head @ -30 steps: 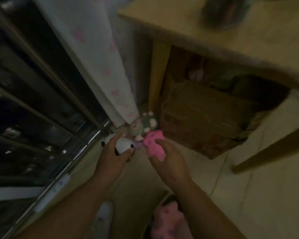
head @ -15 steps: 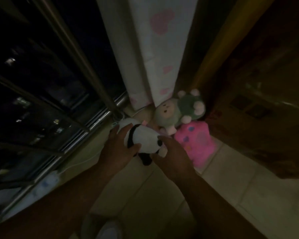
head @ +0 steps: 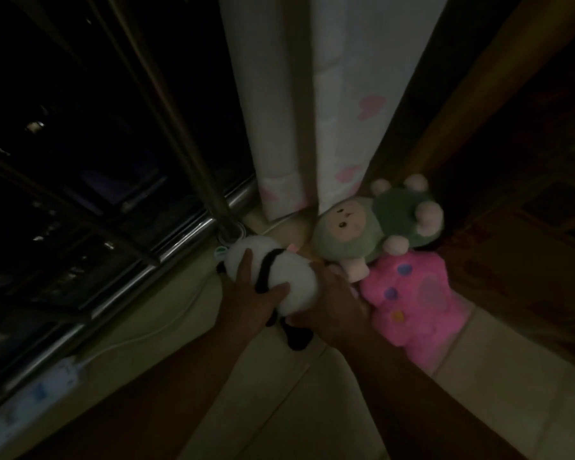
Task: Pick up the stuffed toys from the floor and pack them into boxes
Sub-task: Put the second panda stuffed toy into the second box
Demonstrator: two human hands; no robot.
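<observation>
A white and black panda toy (head: 289, 273) lies on the pale floor near the window track. My left hand (head: 249, 297) grips it from the left, thumb across its belly. My right hand (head: 336, 307) holds its right side, fingers tucked behind it. A green plush with pink paws (head: 379, 224) leans against the curtain hem just beyond. A pink plush with coloured dots (head: 415, 300) lies on the floor to the right of my right hand, touching the green one.
A white curtain with pink hearts (head: 339, 104) hangs down to the floor behind the toys. Metal window rails (head: 180, 234) run along the left. A white cable (head: 166, 323) trails along the sill. A dark cardboard box (head: 525, 267) stands at right under a wooden leg (head: 458, 104).
The camera has dropped closer to the toys. My right hand let go of the pink plush and came onto the panda, which both hands now hold.
</observation>
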